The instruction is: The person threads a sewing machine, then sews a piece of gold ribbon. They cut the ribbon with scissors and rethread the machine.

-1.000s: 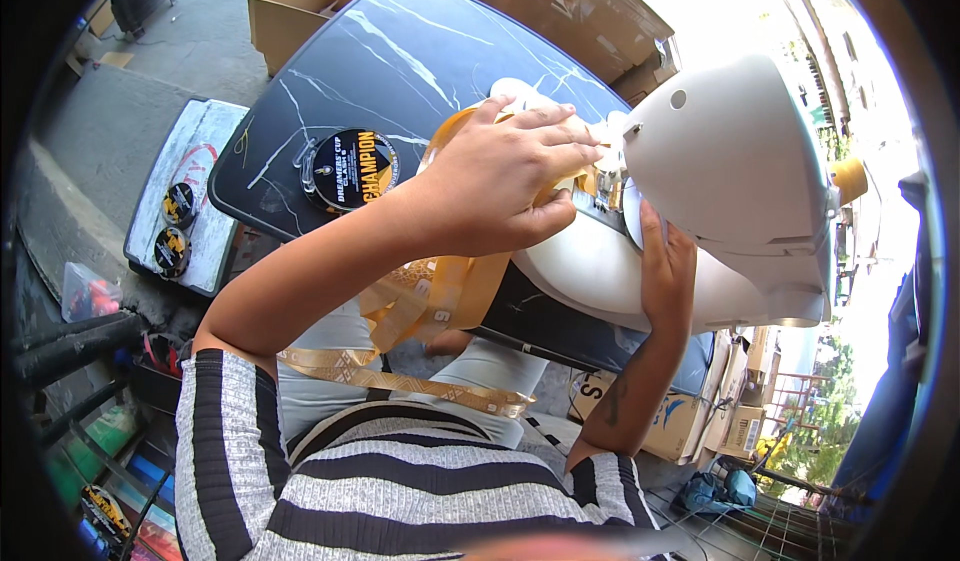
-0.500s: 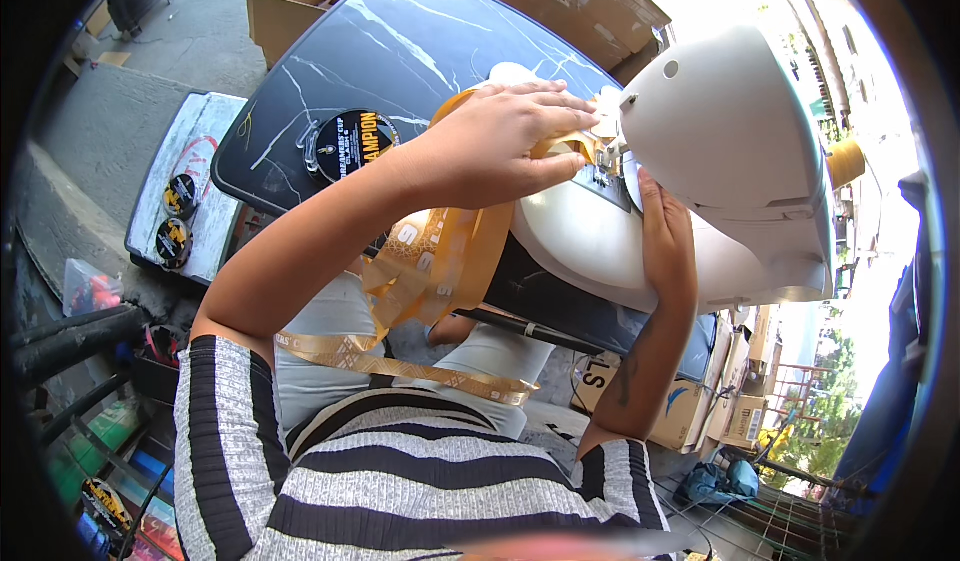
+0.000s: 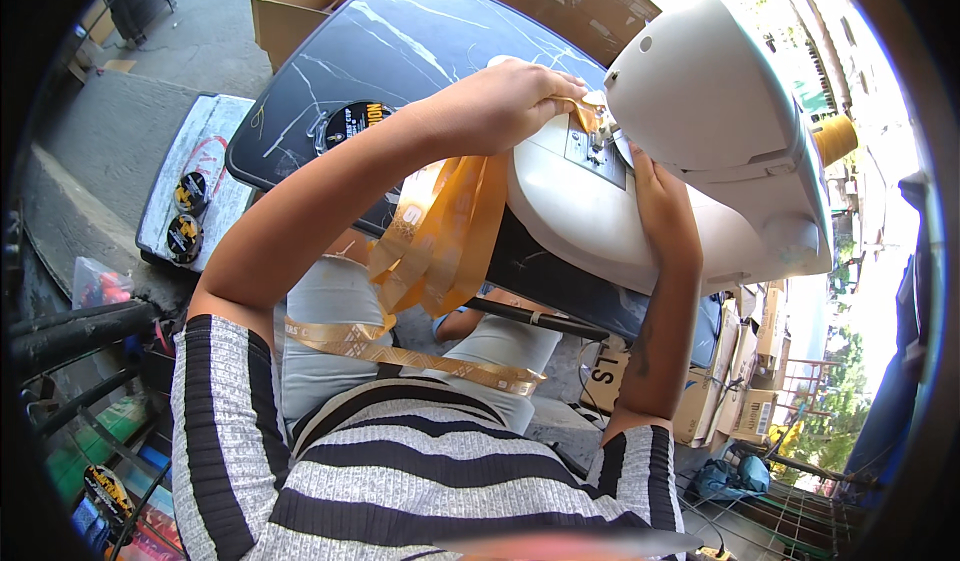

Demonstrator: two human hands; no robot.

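Observation:
A white sewing machine (image 3: 700, 91) stands on a black marble-patterned table (image 3: 330, 71). My left hand (image 3: 520, 106) is closed on a gold printed ribbon (image 3: 588, 115), pinching it close to the needle area. More of this ribbon hangs in loops (image 3: 440, 226) below my left forearm and off the table edge, and one length lies across my lap. My right hand (image 3: 660, 201) rests against the machine bed (image 3: 570, 211), fingers stretched up beside the needle plate (image 3: 597, 156). The machine head partly hides its fingertips. A round black medal (image 3: 355, 121) lies on the table, partly behind my left arm.
Two round black-and-gold medals (image 3: 187, 216) lie on a lower pale board (image 3: 165, 181) to the left. A yellow thread spool (image 3: 835, 139) sits on the machine's right side. Cardboard boxes (image 3: 290, 6) stand behind the table, with others (image 3: 740, 371) at the lower right.
My left hand has gone from lying spread over the ribbon to pinching it. The gold ribbon by the needle shows more now. My view has shifted slightly.

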